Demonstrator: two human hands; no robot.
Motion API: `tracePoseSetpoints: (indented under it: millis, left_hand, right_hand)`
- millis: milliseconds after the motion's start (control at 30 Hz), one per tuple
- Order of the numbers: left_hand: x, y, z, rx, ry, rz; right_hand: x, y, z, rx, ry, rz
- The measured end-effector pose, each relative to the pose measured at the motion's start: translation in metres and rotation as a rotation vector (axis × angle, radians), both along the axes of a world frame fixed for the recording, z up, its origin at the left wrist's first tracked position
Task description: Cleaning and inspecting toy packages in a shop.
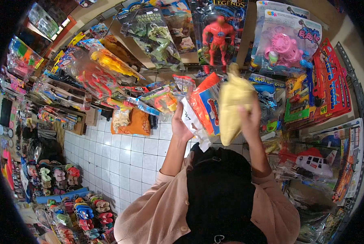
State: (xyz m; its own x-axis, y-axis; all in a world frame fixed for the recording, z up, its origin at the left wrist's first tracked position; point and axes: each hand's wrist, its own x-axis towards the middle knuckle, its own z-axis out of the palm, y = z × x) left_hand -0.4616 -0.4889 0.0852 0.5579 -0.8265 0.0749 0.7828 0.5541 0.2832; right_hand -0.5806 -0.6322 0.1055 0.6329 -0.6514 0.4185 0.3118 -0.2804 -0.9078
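Just below the hanging toys, my left hand grips a packaged item with a clear wrapper, orange and blue printing and a white header strip. To its right, my right hand is closed on a folded yellow cloth, which looks slightly blurred and stands upright beside the package. The cloth covers part of the toys behind it. Above both hands hang a red toy figure in a blister pack and a green toy figure in another.
Carded toys hang around me: a pink bubble toy, toy tool sets and a toy helicopter. An orange patterned cloth bundle lies beyond my left hand. Racks of sandals stand at lower left on the white tiled floor.
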Motion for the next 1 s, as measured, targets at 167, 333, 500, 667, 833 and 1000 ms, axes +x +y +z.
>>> tracePoseSetpoints:
  millis: [167,333,500,667,833,1000]
  left_hand:
    - [-0.009,0.0,-0.027,-0.24,-0.003,-0.109]
    - [-0.006,0.018,-0.033,-0.239,0.142,-0.074]
    - [-0.005,0.015,0.0,-0.175,-0.001,-0.011]
    - [0.014,0.029,-0.006,-0.179,0.054,0.167]
    - [0.027,0.035,-0.004,-0.093,-0.003,0.269]
    - [0.025,0.038,-0.036,-0.333,0.151,0.106]
  right_hand:
    - [0.031,0.037,0.013,-0.889,0.383,0.141]
    - [0.03,0.042,-0.008,-0.877,0.261,0.181]
    - [0.01,0.036,-0.032,-0.807,0.127,0.235]
    - [-0.016,0.015,-0.074,-0.539,0.08,0.246]
    - [-0.031,-0.025,-0.145,0.826,-0.106,-0.263]
    - [-0.017,-0.02,-0.107,1.1,-0.198,0.361]
